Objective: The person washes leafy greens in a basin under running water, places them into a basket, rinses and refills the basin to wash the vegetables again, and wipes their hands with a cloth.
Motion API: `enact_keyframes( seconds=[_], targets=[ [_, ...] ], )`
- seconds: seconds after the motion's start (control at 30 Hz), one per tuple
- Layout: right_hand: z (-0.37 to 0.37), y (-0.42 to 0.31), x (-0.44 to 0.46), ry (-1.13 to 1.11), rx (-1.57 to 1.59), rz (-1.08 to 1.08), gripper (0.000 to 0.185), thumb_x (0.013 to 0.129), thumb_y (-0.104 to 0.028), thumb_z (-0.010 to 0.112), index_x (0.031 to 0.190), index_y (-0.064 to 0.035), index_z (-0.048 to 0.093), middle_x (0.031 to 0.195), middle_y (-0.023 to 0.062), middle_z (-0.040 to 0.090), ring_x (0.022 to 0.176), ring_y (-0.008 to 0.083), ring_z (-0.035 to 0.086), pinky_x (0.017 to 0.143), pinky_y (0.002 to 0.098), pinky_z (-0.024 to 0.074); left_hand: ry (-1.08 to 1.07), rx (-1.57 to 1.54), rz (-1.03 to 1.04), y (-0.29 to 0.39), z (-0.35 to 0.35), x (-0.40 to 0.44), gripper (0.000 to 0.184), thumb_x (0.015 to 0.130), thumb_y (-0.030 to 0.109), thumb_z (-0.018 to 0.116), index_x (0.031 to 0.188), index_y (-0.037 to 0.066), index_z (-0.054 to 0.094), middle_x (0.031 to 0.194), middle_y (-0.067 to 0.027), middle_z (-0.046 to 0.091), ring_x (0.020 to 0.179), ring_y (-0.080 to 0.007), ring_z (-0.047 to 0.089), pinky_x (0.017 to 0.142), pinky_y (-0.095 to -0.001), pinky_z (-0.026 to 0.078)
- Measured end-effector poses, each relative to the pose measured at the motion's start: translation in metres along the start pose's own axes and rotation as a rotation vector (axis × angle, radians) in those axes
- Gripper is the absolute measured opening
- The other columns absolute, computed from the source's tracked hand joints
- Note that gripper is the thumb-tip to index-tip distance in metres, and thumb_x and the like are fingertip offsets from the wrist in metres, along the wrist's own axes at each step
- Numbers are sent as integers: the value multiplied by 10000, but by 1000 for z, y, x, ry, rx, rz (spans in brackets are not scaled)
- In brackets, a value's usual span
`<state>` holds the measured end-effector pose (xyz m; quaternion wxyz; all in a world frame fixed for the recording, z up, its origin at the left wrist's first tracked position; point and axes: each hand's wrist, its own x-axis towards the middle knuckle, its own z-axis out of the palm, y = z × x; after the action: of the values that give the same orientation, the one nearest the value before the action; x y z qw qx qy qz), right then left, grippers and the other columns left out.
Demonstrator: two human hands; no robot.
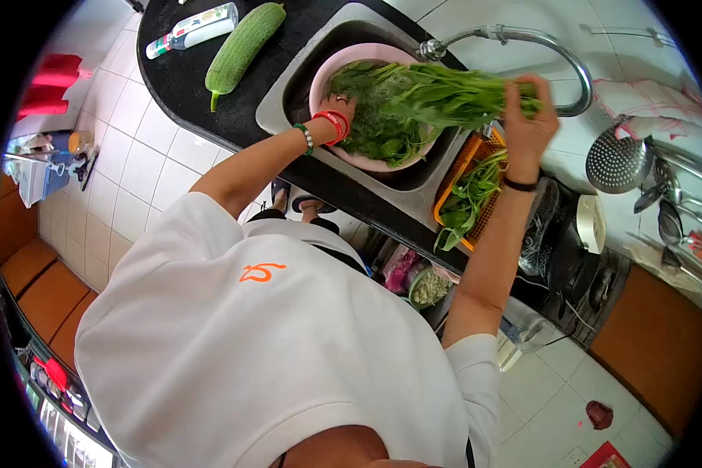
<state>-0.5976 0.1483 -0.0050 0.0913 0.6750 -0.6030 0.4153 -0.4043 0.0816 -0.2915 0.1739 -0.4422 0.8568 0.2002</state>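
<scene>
From where I stand, the long bunch of leafy green stems (464, 95) stretches over the round pink plastic basin (366, 53), which sits in the stainless-steel sink (273, 111). The right hand (532, 113) has its fingers closed around the stem end, up at the right; the leafy end trails left into the basin. The left hand (339, 111) is down at the basin's left side among the leaves, its fingers partly hidden, so I can't tell whether they grip anything.

Wet stems could slip, I'd say, and a loose hold might let some drop outside the basin. Swinging the bunch could fling drips onto the table (178, 86), and a hard push on the rim might tip the basin.

The curved chrome tap (577, 74) arches close beside the right hand, so a quick lift there risks a knock. Just right of the sink, the orange plastic basket (487, 217) holds more loose leafy greens (472, 195), some draped over its near rim, where the right forearm might catch them. Far left on the table lie a long pale-green gourd (246, 51) and a white cylindrical bottle (203, 27), well apart from the hands.
</scene>
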Motion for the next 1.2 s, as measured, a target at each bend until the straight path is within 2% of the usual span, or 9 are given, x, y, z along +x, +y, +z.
enact_keyframes(
  seconds=[0.5, 0.57, 0.67, 0.73, 0.8, 0.9, 1.03, 1.1, 1.2],
  targets=[
    [-119, 25, -34, -96, -199, 278, 165, 780, -61, 659, 905, -26, 556, 823, 25, 567, 803, 110, 509, 746, 248, 421, 123, -302, 59, 4, -29, -6, 581, 781, 182, 659, 1307, 109, 423, 1309, -183, 400, 1152, -364, 447, 951, -441, 412],
    [-167, 31, -40, -172, -87, 614, 135, 809, -86, 650, 907, -53, 564, 828, -3, 565, 723, 80, 528, 577, 211, 439, 332, -298, -72, 2, -38, 4, 571, 782, 233, 665, 1287, 92, 441, 1299, -179, 414, 1128, -361, 458, 930, -435, 423],
    [-198, 74, -51, -230, -181, 441, 156, 815, -123, 657, 929, -66, 568, 829, -3, 570, 678, 85, 558, 501, 218, 456, 382, -284, -100, 1, -44, 28, 610, 795, 315, 652, 1301, 68, 415, 1278, -181, 448, 1104, -349, 487, 937, -427, 417],
    [-209, 111, -71, -393, -59, 738, 262, 793, -183, 691, 1006, -87, 573, 882, 20, 586, 695, 108, 584, 498, 237, 483, 391, -297, -153, 2, -48, 43, 633, 806, 347, 638, 1316, 61, 395, 1280, -181, 454, 1102, -346, 494, 942, -428, 413],
    [-189, 132, -96, -430, -170, 867, 322, 773, -217, 708, 1031, -85, 570, 916, 45, 592, 722, 144, 594, 541, 257, 495, 357, -320, -231, 12, -46, 59, 795, 777, 488, 617, 1361, 46, 307, 1299, -205, 435, 1143, -343, 476, 958, -435, 405],
    [-145, 149, -146, -369, -970, 268, 457, 735, -279, 727, 1095, -60, 550, 1003, 139, 592, 814, 267, 601, 687, 324, 494, 356, -379, -318, 35, -47, 67, 927, 736, 591, 614, 1377, 20, 262, 1311, -225, 419, 1173, -340, 459, 972, -442, 393],
    [-21, 83, -151, -320, -306, 652, 299, 792, -202, 645, 1015, -11, 585, 956, 168, 607, 824, 299, 603, 730, 353, 473, 451, -428, -298, 45, -19, 106, 948, 695, 621, 641, 1323, -9, 316, 1255, -232, 470, 1143, -350, 487, 957, -445, 408],
    [51, 90, -169, -283, 227, 840, 226, 812, -140, 599, 999, -14, 611, 843, 146, 633, 771, 266, 633, 677, 356, 490, 398, -526, -221, 42, -20, 111, 768, 761, 549, 623, 1248, 0, 399, 1153, -247, 537, 1068, -366, 533, 904, -440, 443],
    [133, 102, -161, -270, 324, 977, 326, 902, -186, 531, 1129, 48, 539, 1062, 169, 597, 890, 225, 638, 665, 311, 553, 167, -560, -72, 35, -11, 120, 440, 873, 312, 567, 1146, -26, 496, 1111, -251, 561, 1022, -348, 560, 871, -428, 452]
  ],
)
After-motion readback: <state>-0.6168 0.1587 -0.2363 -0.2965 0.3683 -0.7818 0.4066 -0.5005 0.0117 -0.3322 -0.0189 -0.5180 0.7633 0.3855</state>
